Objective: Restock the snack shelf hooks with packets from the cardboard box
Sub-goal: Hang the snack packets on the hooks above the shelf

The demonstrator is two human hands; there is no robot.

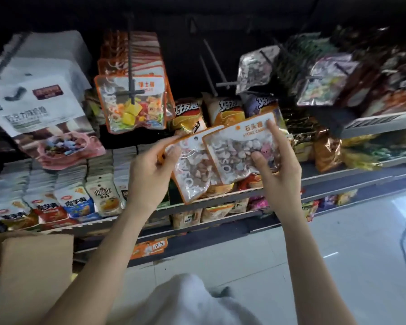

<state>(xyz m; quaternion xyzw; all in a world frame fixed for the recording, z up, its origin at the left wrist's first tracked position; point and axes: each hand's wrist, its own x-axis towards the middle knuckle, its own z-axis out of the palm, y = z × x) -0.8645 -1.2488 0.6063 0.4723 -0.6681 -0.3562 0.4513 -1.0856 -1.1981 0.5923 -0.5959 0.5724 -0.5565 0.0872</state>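
I find both hands raised in front of the snack shelving, each gripping one orange-bordered clear packet of pale candy. The left hand pinches the top corner of the rear packet, thumb over the border beside its hang hole. The right hand holds the front packet, forefinger along its top right edge, thumb on its clear face. The two packets overlap between the hands, the front one lying over the rear one's right side.

Risks, in my judgement: the bare double hook, up and just left of the right hand, is thin and angled toward me; a hang hole presented off-line would snag or tear at the border. The rear packet hangs from one corner pinch and could slip. Reaching upward could also brush the full hook of colourful candy packets above the left hand and swing them.

Containers: the cardboard box sits low, down and left of the left forearm; only its flap and outer wall show, so I cannot tell what remains inside. The shelf tray just beyond the hands carries crisp bags standing upright. The lower-left tray holds tight rows of flat packets on edge.
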